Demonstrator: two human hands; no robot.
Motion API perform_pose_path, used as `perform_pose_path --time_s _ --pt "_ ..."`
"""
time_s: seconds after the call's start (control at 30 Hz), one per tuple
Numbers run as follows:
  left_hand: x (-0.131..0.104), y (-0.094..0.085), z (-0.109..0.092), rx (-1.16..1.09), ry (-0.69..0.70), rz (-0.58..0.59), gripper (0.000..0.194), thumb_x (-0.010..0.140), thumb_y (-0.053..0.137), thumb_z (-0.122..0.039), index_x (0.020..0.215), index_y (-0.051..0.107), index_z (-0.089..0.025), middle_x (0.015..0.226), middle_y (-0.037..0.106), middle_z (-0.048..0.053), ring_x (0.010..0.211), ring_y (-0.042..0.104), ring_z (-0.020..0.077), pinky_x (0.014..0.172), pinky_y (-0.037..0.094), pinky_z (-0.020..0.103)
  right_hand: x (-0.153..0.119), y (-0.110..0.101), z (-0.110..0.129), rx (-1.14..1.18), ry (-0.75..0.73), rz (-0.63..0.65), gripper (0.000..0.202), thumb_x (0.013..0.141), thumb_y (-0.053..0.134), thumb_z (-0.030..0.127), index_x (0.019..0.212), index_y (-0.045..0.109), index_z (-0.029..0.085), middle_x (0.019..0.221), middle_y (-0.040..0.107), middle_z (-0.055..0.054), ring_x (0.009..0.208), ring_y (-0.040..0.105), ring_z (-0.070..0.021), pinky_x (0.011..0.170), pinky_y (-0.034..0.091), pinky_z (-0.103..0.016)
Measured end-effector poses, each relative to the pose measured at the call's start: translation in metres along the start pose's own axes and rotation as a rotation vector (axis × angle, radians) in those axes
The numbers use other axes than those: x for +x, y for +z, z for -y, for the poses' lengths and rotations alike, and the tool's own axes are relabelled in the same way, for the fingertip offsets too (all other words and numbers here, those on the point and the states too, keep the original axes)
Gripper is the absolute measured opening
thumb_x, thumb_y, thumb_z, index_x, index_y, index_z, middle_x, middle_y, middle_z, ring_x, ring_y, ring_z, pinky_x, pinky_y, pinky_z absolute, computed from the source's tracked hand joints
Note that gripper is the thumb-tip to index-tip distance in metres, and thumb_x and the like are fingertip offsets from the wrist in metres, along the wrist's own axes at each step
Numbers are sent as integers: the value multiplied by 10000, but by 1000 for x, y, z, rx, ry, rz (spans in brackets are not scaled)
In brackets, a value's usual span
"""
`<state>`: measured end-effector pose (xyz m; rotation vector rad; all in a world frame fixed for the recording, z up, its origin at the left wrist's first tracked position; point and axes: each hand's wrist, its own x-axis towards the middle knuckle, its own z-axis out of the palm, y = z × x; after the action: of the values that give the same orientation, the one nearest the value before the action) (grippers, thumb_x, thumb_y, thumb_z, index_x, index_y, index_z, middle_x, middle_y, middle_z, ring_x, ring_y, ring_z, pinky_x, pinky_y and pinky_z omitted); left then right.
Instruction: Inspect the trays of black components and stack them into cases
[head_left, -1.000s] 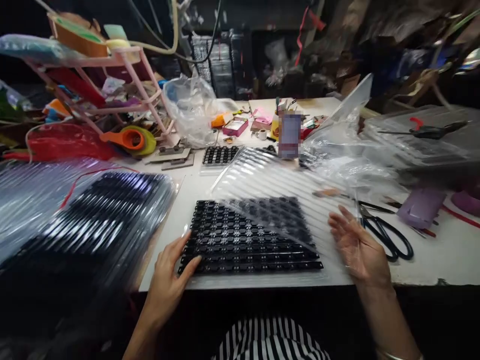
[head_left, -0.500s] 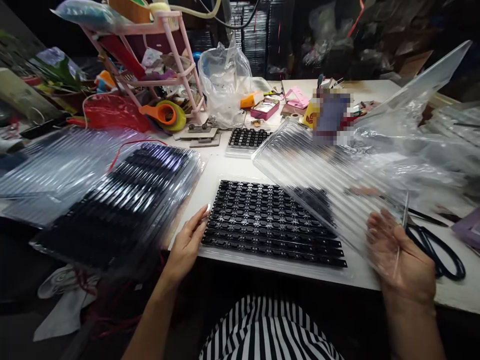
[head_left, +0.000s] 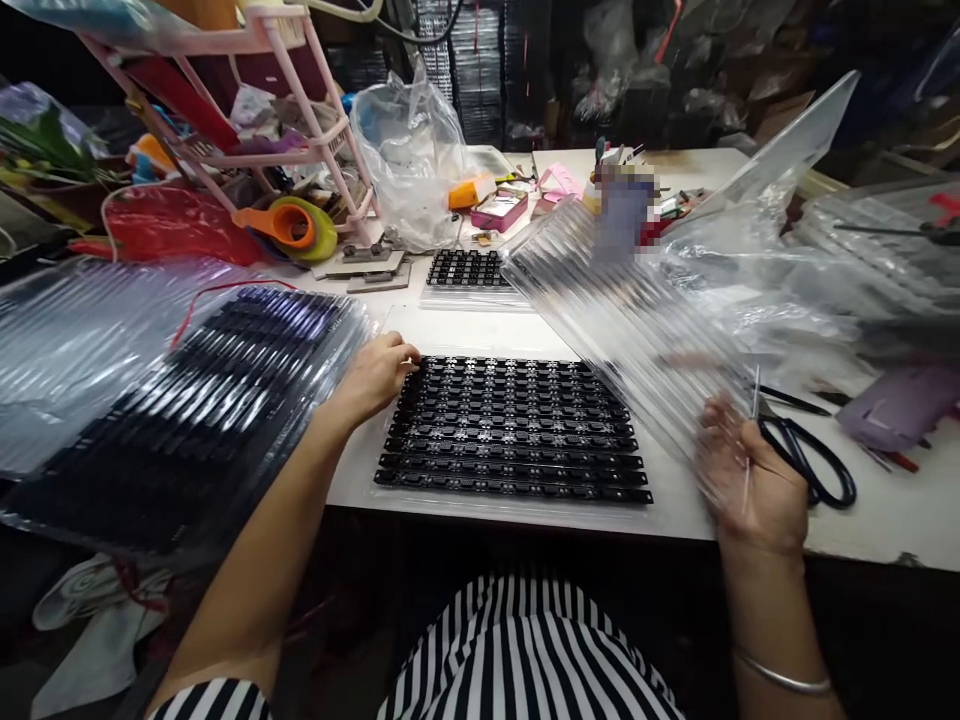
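Note:
A flat clear tray lies before me on the white table, bearing several rows of black notched strips (head_left: 514,425). At its far left corner is my left hand (head_left: 375,378), its fingers bent together by the end of the farthest strip. What lies between those fingertips is hidden. My right hand (head_left: 757,480) grips the near end of a clear ribbed plastic tray (head_left: 600,300), held tilted above the table. Its lower edge overlaps the right side of the strips from my viewpoint. No parts show in this raised tray.
To the left lies a plastic-wrapped stack of black strips (head_left: 187,400). Dark-handled scissors (head_left: 814,465) rest near my right hand. Farther back are a smaller stack with black parts (head_left: 465,270), a pink shelf (head_left: 300,90), tape rolls (head_left: 289,228) and crumpled clear plastic (head_left: 750,290).
My left hand has moved away from me along the tray's left edge to its far corner. My right hand still holds up the clear ribbed tray. The whole view has shifted.

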<state>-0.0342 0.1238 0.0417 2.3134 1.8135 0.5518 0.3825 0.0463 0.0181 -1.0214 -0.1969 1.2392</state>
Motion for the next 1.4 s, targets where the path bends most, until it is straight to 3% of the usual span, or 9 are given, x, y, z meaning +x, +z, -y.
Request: perform_pose_path --time_s 0.33,0.5,0.57,0.63,0.73,0.83,0.97,1.23,1.4 --pt "6 0 8 -43 43 24 51 718 601 -245 699 647 -233 790 589 27 811 554 224 814 423 346 5 -5 -2 -21 -41 82 218 854 503 192 953 697 210 938 733 -8 849 681 -80 655 552 -115" --pt "1 -11 -5 -133 26 8 231 809 565 -386 793 681 -187 827 595 -33 820 548 164 936 379 403 5 -1 -1 -12 -85 49 219 854 474 178 905 684 211 905 729 -14 846 682 -98 684 567 -169" --pt "-3 -22 -22 -327 -60 -37 329 841 549 -445 916 668 -147 894 628 -26 858 565 158 953 379 425 4 1 0 -30 -135 89 224 857 468 185 938 674 218 918 724 -10 845 681 -105 697 568 -194" --pt "-8 -35 -43 -758 -204 -56 481 883 469 -530 1045 621 -102 940 671 25 898 604 180 932 417 441 1 6 3 -55 -204 185 225 858 479 201 994 657 225 923 722 -6 833 681 -108 702 561 -203" --pt "-16 -50 -73 -1243 -344 63 640 891 343 -623 1135 574 -79 932 708 112 876 654 227 823 508 435 -6 18 10 -108 -323 353 258 842 525 225 1084 616 229 904 725 -15 804 687 -132 663 557 -223" --pt "-25 -56 -87 -1264 -375 150 425 858 569 -409 1150 588 -101 907 719 131 770 676 211 700 549 330 -12 34 20 -158 -418 476 340 808 578 225 1147 579 223 907 726 -37 794 693 -167 625 557 -251" --pt "-37 -56 -90 -1242 -331 60 280 797 606 -230 1067 634 -162 844 720 96 715 672 199 632 539 289 -13 46 29 -184 -464 532 325 803 602 237 1126 597 200 898 730 -54 764 698 -179 628 559 -268" --pt "-56 -59 -89 -1314 -311 -136 236 779 646 -250 1000 614 -173 822 713 74 658 647 158 644 511 269 -23 43 19 -369 -136 500 434 787 636 438 1146 580 200 734 735 -61 577 696 -218 490 540 -293" --pt "-100 -47 -66 -1116 -634 -168 446 679 739 -367 1109 643 -296 799 706 14 627 564 157 578 506 271 -45 30 5 -548 69 533 770 741 689 473 1372 386 150 648 697 -46 509 675 -224 378 477 -249"
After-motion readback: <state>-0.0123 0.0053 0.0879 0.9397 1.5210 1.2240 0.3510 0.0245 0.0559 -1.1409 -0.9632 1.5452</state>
